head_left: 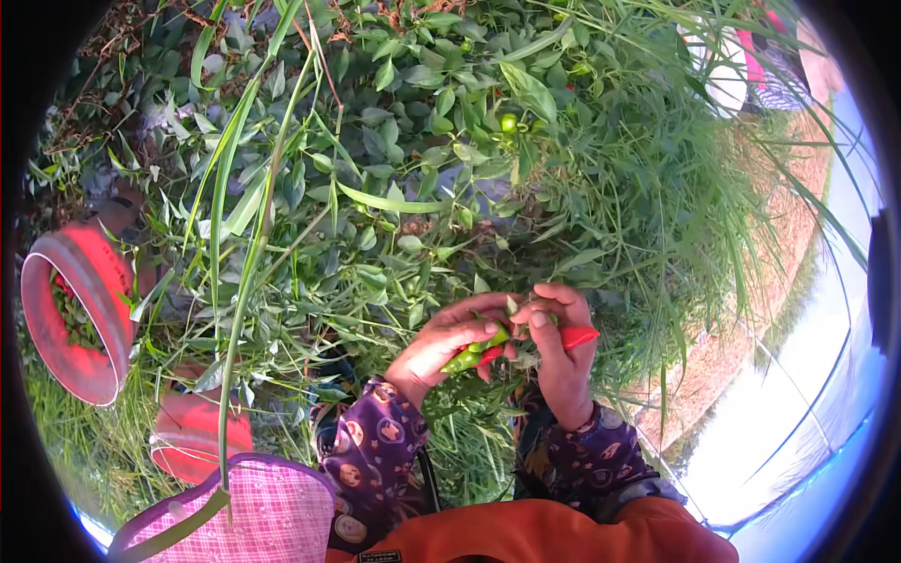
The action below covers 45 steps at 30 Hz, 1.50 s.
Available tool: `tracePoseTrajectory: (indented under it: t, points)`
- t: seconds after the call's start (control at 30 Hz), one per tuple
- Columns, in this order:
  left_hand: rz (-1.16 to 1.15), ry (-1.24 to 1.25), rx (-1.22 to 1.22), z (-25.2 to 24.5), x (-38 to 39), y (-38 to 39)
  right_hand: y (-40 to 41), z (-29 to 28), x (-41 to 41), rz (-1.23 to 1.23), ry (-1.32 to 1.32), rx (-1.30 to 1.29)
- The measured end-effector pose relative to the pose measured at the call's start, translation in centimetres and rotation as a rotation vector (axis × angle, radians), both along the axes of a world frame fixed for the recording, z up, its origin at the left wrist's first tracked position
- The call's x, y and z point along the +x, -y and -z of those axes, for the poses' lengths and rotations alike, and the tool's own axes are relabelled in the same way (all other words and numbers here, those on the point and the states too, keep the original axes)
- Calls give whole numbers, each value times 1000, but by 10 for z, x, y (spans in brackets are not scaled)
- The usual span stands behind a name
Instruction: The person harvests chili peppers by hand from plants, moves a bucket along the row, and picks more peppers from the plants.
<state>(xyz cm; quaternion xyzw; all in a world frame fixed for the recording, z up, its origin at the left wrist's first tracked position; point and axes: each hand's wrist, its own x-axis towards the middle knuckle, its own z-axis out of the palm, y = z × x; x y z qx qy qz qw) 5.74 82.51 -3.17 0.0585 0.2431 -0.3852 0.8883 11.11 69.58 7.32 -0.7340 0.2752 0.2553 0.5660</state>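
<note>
Green and red chili peppers [462, 361] lie in my left hand [443, 345], its fingers curled around them. Close beside it, my right hand [565, 352] holds a red chili pepper [578, 337] that points out to the right, with something green between thumb and fingers. The two hands almost meet in front of my body, over the lower edge of leafy pepper plants [436, 127]. Parts of the peppers are hidden behind my fingers. Some green peppers [508, 123] hang among the leaves farther up.
At the left a tilted red bucket [116, 281] holds several peppers. Another red bucket [200, 436] is below it. Long grass blades [257, 239] cross the view at left. Pink checked cloth [281, 500] is at lower left. A person [771, 70] is at upper right near a dry grass strip [774, 246].
</note>
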Motion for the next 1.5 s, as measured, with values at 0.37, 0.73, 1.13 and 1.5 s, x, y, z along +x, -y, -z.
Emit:
tracePoseTrajectory:
  t: [0.37,0.73,1.13,1.5]
  points:
    - [-45,-16,45,20,-30,2,-12,37,5,-1213,455,-626]
    - [-294,-8,-160,21,-40,5,-29,33,14,-1419,443,-597]
    - [-285,-141,-72,17,-37,-19,-44,23,34,-1417,334,-209]
    - [-521,-177,-117,8,-42,-30,-50,34,9,-1424,496,-411]
